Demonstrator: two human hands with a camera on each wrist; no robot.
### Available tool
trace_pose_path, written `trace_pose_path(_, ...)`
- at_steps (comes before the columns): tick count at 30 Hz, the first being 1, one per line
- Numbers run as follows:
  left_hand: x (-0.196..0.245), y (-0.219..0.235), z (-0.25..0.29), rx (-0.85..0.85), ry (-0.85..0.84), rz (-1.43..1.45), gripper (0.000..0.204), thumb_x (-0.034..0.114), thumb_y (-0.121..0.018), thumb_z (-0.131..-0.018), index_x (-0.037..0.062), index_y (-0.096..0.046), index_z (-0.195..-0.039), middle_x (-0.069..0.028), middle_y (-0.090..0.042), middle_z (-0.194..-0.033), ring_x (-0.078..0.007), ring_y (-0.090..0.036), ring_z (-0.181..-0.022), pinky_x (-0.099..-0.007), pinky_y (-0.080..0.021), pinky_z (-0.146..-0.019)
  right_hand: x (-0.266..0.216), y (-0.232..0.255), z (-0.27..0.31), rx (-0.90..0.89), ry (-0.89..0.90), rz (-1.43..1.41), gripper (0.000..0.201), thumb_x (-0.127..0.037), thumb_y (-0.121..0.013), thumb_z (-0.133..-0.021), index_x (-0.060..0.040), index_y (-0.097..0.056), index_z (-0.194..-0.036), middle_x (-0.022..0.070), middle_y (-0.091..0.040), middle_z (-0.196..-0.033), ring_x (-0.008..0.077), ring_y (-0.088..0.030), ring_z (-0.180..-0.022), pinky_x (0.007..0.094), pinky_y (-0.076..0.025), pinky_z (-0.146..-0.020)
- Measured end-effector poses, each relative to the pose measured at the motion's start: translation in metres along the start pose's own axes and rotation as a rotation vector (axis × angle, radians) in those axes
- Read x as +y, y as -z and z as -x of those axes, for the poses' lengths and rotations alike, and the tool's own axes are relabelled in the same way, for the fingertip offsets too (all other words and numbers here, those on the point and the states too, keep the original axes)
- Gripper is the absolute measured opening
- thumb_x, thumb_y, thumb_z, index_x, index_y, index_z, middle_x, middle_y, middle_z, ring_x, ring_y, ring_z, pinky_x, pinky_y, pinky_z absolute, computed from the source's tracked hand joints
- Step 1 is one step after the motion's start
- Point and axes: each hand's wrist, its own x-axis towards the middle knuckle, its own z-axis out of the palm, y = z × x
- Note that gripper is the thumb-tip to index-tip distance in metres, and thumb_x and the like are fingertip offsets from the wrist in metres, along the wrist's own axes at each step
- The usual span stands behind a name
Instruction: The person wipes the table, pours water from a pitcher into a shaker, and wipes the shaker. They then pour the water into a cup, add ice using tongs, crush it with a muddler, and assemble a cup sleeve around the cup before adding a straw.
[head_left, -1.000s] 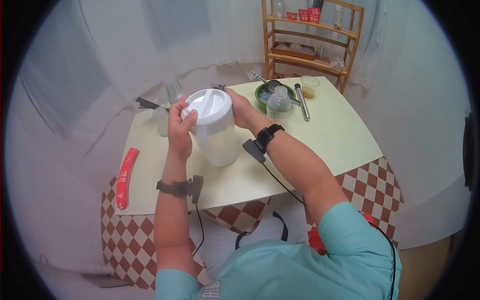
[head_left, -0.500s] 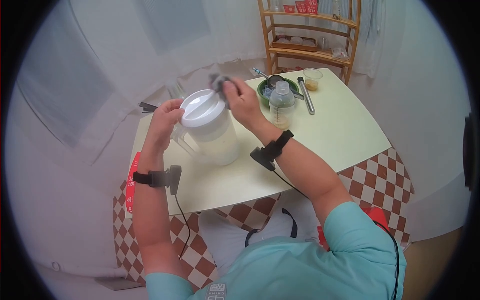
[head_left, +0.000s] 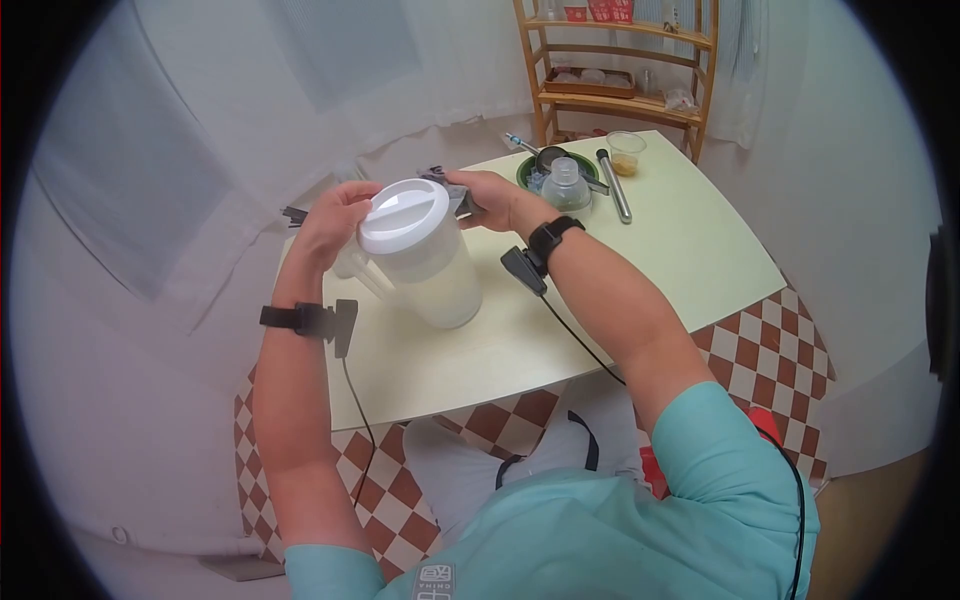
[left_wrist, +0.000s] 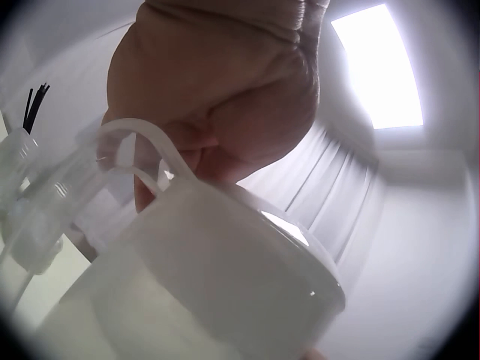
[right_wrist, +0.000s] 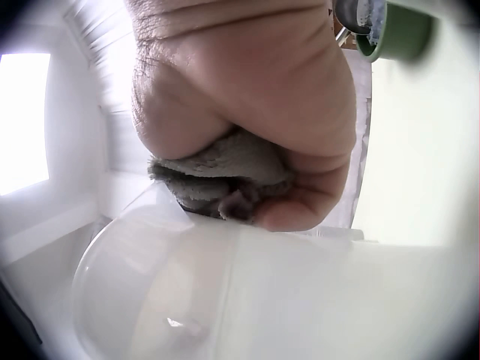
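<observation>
A translucent white pitcher with a white lid stands on the table, pale contents showing through its wall. My left hand holds it at the lid's left edge, above the handle; in the left wrist view the handle's top curve overlaps the fingers. My right hand grips a crumpled grey cloth close against the pitcher's far right side. In the right wrist view the fingers curl round the cloth, just over the translucent wall.
Right of the pitcher stand a clear shaker and a green bowl with a strainer. A metal muddler and a clear cup with yellowish contents sit farther right. Dark straws show beyond my left hand. A wooden shelf stands behind.
The pitcher has turned, bringing its handle into view on the left. My right hand rose with the cloth beside the lid, then lowered to the far right side. My left hand shifted left.
</observation>
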Motion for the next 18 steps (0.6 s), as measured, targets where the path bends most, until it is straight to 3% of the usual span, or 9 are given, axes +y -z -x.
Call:
trace_pose_path(2,0.005,-0.006,-0.008,0.011,-0.015,-0.102,0.032,0.006,-0.059,-0.096,-0.004,-0.063,-0.126,-0.0101,-0.069,-0.116,-0.0167,-0.064,-0.105,-0.0313,-0.049,-0.093,0.012,-0.009,0.02,0.04,0.04,-0.059,0.033,-0.041,-0.052,-0.104,-0.0121,-0.068,-0.103,-0.0002,-0.065,-0.091,0.013,-0.056,-0.078,0.0324,-0.048,-0.069)
trace_pose_path(4,0.004,-0.013,-0.018,0.02,-0.027,-0.202,0.031,0.005,-0.058,-0.096,-0.0038,-0.064,-0.125,-0.0097,-0.07,-0.114,-0.0163,-0.064,-0.103,-0.0304,-0.05,-0.092,0.033,-0.009,0.029,0.067,0.313,-0.081,0.034,-0.039,-0.051,-0.104,-0.0093,-0.068,-0.102,0.0018,-0.065,-0.09,0.0128,-0.056,-0.073,0.0278,-0.046,-0.065)
trace_pose_path(5,-0.001,-0.017,-0.027,0.029,-0.089,-0.28,0.029,0.003,-0.057,-0.096,-0.0037,-0.065,-0.123,-0.0096,-0.07,-0.113,-0.0159,-0.065,-0.1,-0.0295,-0.05,-0.09,0.039,-0.011,0.041,0.065,0.369,-0.036,0.036,-0.036,-0.05,-0.106,-0.0055,-0.063,-0.12,0.0024,-0.066,-0.1,0.0113,-0.062,-0.087,0.0251,-0.05,-0.077)
trace_pose_path(7,-0.007,-0.021,-0.032,0.035,-0.146,-0.358,0.027,0.002,-0.056,-0.096,-0.0037,-0.066,-0.121,-0.0094,-0.071,-0.111,-0.0155,-0.065,-0.098,-0.0286,-0.051,-0.088,0.051,-0.029,0.065,0.139,0.459,-0.037,0.032,-0.031,-0.052,-0.105,-0.0043,-0.062,-0.121,0.0025,-0.066,-0.1,0.0104,-0.062,-0.09,0.0256,-0.051,-0.08)
trace_pose_path(12,-0.015,-0.022,-0.033,0.063,-0.212,-0.015,0.028,0.005,-0.059,-0.093,-0.0002,-0.066,-0.12,-0.0092,-0.073,-0.106,-0.0148,-0.065,-0.092,-0.029,-0.052,-0.082,0.031,-0.052,0.06,0.312,0.824,0.06,0.031,-0.024,-0.055,-0.105,-0.0017,-0.061,-0.126,0.0081,-0.066,-0.115,0.0147,-0.063,-0.103,0.0289,-0.052,-0.087)
trace_pose_path(13,-0.014,-0.022,-0.032,0.06,-0.207,0.0,0.033,0.006,-0.06,-0.093,0.0001,-0.063,-0.125,-0.0108,-0.073,-0.107,-0.0161,-0.066,-0.093,-0.0296,-0.052,-0.083,0.025,-0.047,0.043,0.321,0.814,0.053,0.031,-0.024,-0.055,-0.105,-0.0017,-0.061,-0.126,0.0081,-0.066,-0.115,0.0147,-0.063,-0.103,0.0289,-0.052,-0.087)
trace_pose_path(15,-0.016,-0.021,-0.034,0.074,-0.212,-0.015,0.033,0.006,-0.06,-0.093,-0.0005,-0.062,-0.126,-0.0115,-0.073,-0.109,-0.0165,-0.066,-0.094,-0.0298,-0.053,-0.083,0.022,-0.033,0.005,-0.034,0.547,-0.302,0.034,-0.026,-0.058,-0.104,-0.001,-0.061,-0.126,0.0109,-0.067,-0.12,0.0191,-0.064,-0.107,0.0331,-0.052,-0.091)
trace_pose_path(16,-0.016,-0.023,-0.033,0.097,-0.229,-0.029,0.034,0.005,-0.059,-0.093,-0.0011,-0.062,-0.127,-0.0122,-0.072,-0.11,-0.017,-0.066,-0.095,-0.0299,-0.053,-0.084,0.024,-0.031,-0.001,-0.02,0.536,-0.314,0.034,-0.026,-0.058,-0.104,-0.001,-0.061,-0.126,0.0109,-0.067,-0.12,0.0191,-0.064,-0.107,0.0331,-0.052,-0.091)
trace_pose_path(18,-0.009,-0.027,-0.027,0.07,-0.179,0.004,0.032,0.003,-0.06,-0.093,-0.0028,-0.062,-0.125,-0.0107,-0.071,-0.11,-0.0169,-0.067,-0.1,-0.0293,-0.052,-0.089,0.027,-0.03,-0.011,-0.059,0.113,-0.447,0.036,-0.026,-0.058,-0.101,0.0,-0.064,-0.125,0.0119,-0.068,-0.121,0.0216,-0.064,-0.108,0.0368,-0.051,-0.095)
